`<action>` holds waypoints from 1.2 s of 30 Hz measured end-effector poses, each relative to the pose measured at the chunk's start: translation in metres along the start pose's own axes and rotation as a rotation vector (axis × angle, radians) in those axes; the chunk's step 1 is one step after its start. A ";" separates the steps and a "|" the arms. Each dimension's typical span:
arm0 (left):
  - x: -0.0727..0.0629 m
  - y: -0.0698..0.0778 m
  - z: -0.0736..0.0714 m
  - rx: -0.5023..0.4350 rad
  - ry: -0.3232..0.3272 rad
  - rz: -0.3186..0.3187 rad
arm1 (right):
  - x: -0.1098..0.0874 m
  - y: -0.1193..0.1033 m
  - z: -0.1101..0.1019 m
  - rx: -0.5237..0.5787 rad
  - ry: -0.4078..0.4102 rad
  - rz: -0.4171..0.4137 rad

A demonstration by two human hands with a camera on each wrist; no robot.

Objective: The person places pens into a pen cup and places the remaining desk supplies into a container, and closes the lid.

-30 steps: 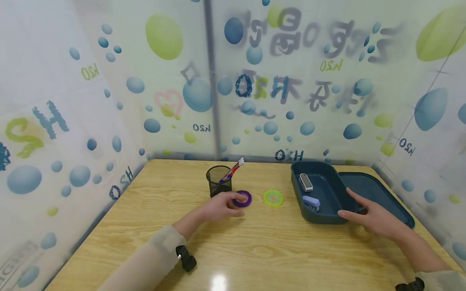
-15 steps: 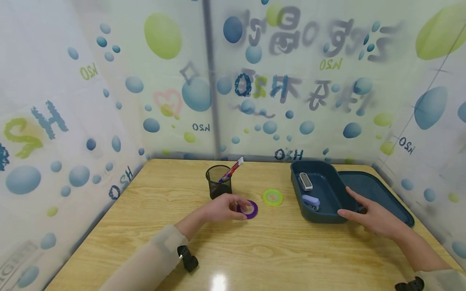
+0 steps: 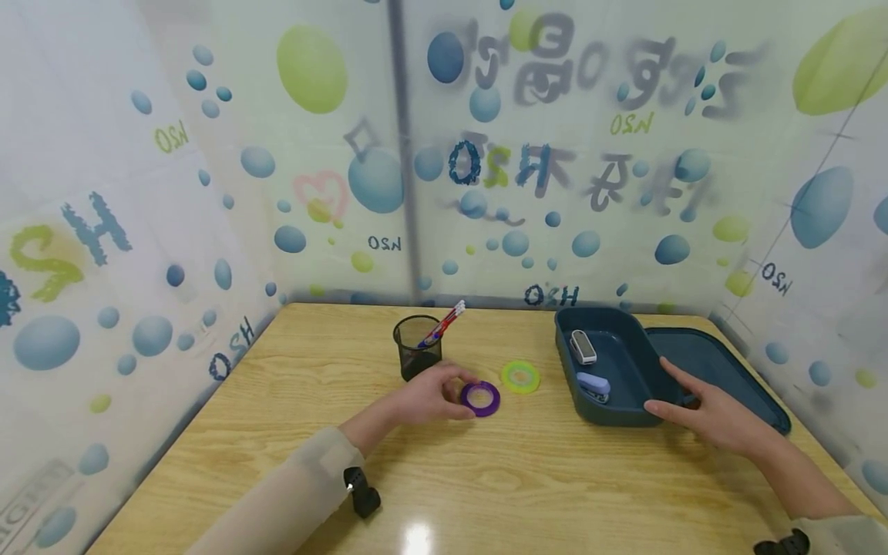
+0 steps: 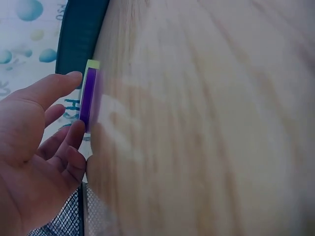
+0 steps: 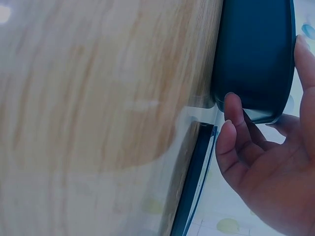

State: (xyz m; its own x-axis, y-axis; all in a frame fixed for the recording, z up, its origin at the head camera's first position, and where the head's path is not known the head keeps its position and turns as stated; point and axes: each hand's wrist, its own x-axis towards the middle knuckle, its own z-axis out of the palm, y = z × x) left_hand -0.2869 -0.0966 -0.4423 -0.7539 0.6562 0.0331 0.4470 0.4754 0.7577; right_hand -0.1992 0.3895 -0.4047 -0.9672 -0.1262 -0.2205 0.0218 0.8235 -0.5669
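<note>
purple ring (image 3: pixel 496 398) lies flat on the wood table (image 3: pixel 486 486), right at the fingertips of your left hand (image 3: pixel 430 395). that hand is half spread, fingers loosely bent, thumb well apart from the index. thumb and fingers sit at the ring's left edge; left wrist view has the ring edge-on between thumb tip and fingers, but you can't tell there if the thumb actually touches.

your right hand (image 3: pixel 724 420) is at the near right corner of the blue box (image 3: pixel 634 370): thumb and index wide apart, rather straight, thumb on the front rim, index on the right rim, so the corner sits between them. right wrist view gives you the lower fingers bent beside the box's outer wall; contact of those you can't tell.

green ring (image 3: pixel 509 377) lies just beyond the purple one, to its right, between it and the box. mesh cup (image 3: pixel 416 358) stands upright behind your left hand, pens (image 3: pixel 447 324) leaning in it. inside the box, along its left side, you've got a grey gadget (image 3: pixel 583 348) and, nearer you, a lilac stapler (image 3: pixel 593 385). flat blue panel (image 3: pixel 708 358) lies right of the box.
</note>
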 end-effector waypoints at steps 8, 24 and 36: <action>0.009 0.001 0.002 0.057 -0.012 -0.035 | 0.001 -0.001 -0.001 0.056 -0.016 0.014; 0.018 0.004 0.009 0.138 -0.038 -0.089 | -0.001 0.001 0.001 0.040 0.007 0.007; 0.017 0.006 0.007 0.152 -0.031 -0.077 | 0.000 0.001 0.002 0.024 0.010 0.009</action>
State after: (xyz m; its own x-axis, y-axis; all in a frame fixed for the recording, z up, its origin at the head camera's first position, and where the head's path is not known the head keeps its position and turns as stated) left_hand -0.2936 -0.0780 -0.4420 -0.7742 0.6315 -0.0432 0.4583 0.6064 0.6499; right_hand -0.1992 0.3895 -0.4068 -0.9695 -0.1134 -0.2174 0.0361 0.8107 -0.5843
